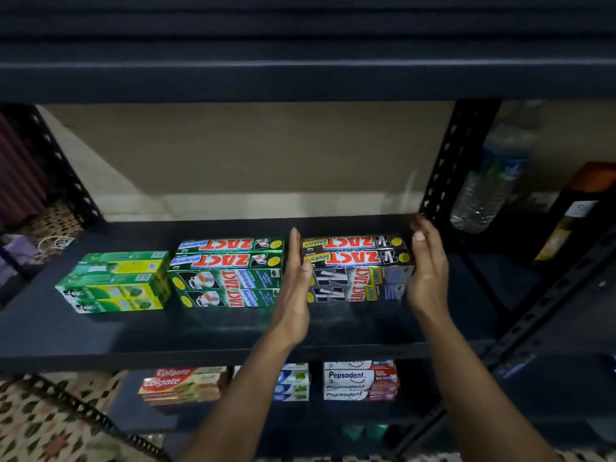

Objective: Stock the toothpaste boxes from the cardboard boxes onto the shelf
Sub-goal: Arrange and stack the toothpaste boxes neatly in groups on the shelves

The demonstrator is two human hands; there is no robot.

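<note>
1. A patterned rug (pixel 40 425) covers the floor at far left, below the dark shelf (pixel 100 338).
2. On the shelf's left part sits a green stack (pixel 113 281) of toothpaste boxes, lying flat with their long sides to the front.
3. One level down, the Colgate boxes (pixel 181 383) lie piled on the lower board.
4. Just right of the green stack stands the Whitening stack (pixel 228 273): green ZACT boxes, two high and two deep, their print upside down from this view.
5. The left hand (pixel 295 288) stands on edge in the narrow gap between the Whitening stack and the Smokers stack (pixel 358 266). Its fingers are straight and together, and the palm lies against the Smokers stack's left end.
6. Below it, blue-and-white boxes (pixel 293 383) rest on the lower board.
7. The Smokers stack, black ZACT boxes two high and two deep, sits mid-shelf between both palms.
8. The Pepsodent boxes (pixel 360 380) are piled under it.
9. The right hand (pixel 428 271) is flat too, fingers straight and slightly spread, palm against the stack's right end.
10. Behind it rises a perforated upright (pixel 456 161); past that hangs a blurred water bottle (pixel 493 175).
</note>
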